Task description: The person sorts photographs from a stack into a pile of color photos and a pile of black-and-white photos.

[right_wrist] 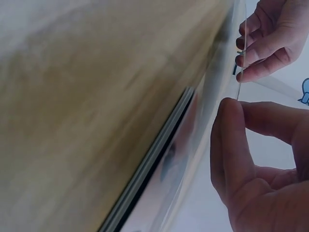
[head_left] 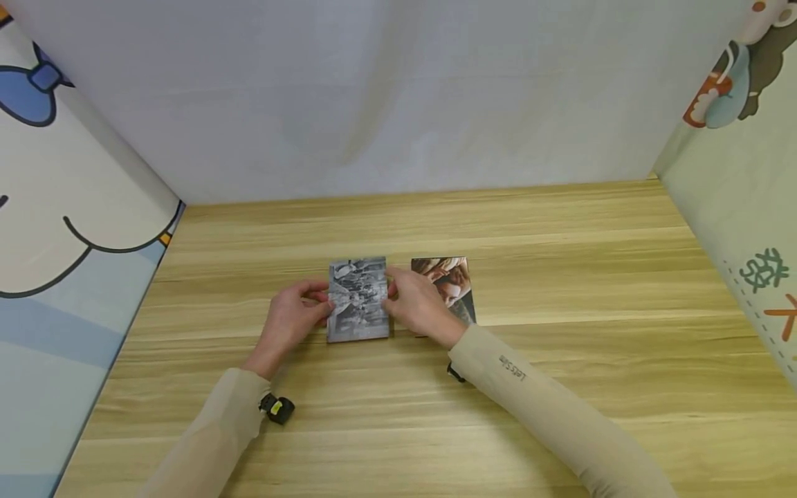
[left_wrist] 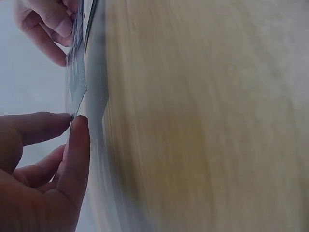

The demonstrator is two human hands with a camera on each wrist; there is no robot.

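A black-and-white picture card (head_left: 358, 300) is held level above the table between both hands. My left hand (head_left: 291, 317) pinches its left edge between thumb and fingers. On the opposite edge, my right hand (head_left: 418, 301) pinches it the same way. Seen edge-on in the left wrist view, the card (left_wrist: 76, 77) is thin and stands apart from the tabletop. Beneath the right wrist lies a colour picture card (head_left: 459, 282), partly covered by that hand. The right wrist view shows layered edges there, so it looks like a small stack (right_wrist: 149, 157).
The wood-grain table (head_left: 560, 277) runs back to a pale wall cloth (head_left: 498, 104). Printed cartoon panels stand at the left (head_left: 81, 277) and right (head_left: 735, 207). A black wrist camera (head_left: 277, 409) sits on the left cuff.
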